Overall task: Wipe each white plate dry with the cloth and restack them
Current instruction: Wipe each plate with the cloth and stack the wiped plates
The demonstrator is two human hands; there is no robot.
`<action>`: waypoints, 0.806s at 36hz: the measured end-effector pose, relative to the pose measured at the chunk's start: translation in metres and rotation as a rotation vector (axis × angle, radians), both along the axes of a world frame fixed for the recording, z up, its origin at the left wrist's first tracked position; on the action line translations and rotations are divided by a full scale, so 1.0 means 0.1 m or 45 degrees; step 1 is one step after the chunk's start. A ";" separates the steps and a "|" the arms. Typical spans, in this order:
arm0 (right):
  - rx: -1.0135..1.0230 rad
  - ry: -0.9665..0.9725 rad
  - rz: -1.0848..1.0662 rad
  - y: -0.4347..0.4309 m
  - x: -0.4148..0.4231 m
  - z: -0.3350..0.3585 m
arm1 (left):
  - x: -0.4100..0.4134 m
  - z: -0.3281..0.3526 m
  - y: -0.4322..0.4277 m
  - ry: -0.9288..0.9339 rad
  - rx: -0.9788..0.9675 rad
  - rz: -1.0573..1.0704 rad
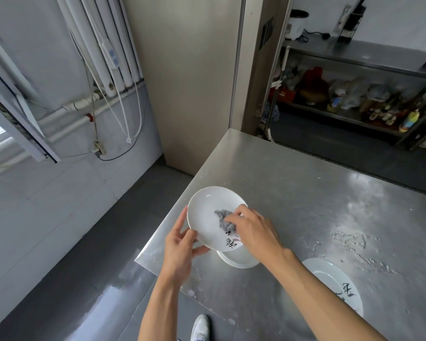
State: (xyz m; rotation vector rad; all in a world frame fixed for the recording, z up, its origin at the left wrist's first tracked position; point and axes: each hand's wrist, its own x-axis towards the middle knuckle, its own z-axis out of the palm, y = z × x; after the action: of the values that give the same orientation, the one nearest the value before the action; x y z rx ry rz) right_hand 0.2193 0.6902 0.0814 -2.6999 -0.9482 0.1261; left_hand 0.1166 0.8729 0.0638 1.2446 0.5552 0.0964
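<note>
A white plate (207,210) with black brush lettering is tilted up above the table's left corner. My left hand (180,244) grips its lower left rim, thumb on top and fingers underneath. My right hand (253,230) holds a crumpled grey cloth (224,221) pressed onto the plate's inner face. Directly under the held plate a short stack of white plates (239,259) rests on the steel table. Another white plate (330,279) with black lettering lies flat to the right, beside my right forearm.
The steel table (305,193) has water drops at its right side (354,242). Its left edge and near corner drop off to a dark floor. A beige pillar (194,82) stands behind; a steel shelf rack (354,102) with bottles is at the back right.
</note>
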 end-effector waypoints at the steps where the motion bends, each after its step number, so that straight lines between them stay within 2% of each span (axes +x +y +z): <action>1: 0.006 0.001 -0.061 -0.01 0.04 0.02 | 0.00 0.02 -0.01 -0.005 0.012 -0.031; 7: 0.070 -0.074 -0.358 0.00 0.22 0.14 | 0.04 0.12 -0.19 -0.055 0.083 -0.258; 9: 0.144 -0.058 -0.360 0.05 0.23 0.20 | 0.05 0.15 -0.26 -0.064 0.089 -0.307; 12: 0.277 -0.060 -0.206 0.13 0.17 0.25 | 0.09 0.17 -0.32 -0.089 0.096 -0.326; 17: 0.331 -0.050 0.090 0.16 -0.02 0.18 | 0.11 0.17 -0.26 -0.082 0.063 -0.188; 21: 0.249 -0.040 0.159 0.07 -0.05 0.07 | 0.13 0.10 -0.17 -0.033 0.011 -0.046; 25: 0.227 -0.133 0.091 -0.05 -0.01 0.04 | 0.13 0.10 -0.08 -0.024 -0.007 0.050; 29: 0.096 -0.175 -0.126 -0.13 0.10 0.11 | 0.17 0.11 -0.05 -0.016 -0.012 0.061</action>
State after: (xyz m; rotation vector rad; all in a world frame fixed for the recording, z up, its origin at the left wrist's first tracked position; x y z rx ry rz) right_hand 0.2294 0.6768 0.0925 -2.7070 -0.8365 -0.1136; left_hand 0.1332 0.8677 0.0749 1.2208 0.5743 0.1416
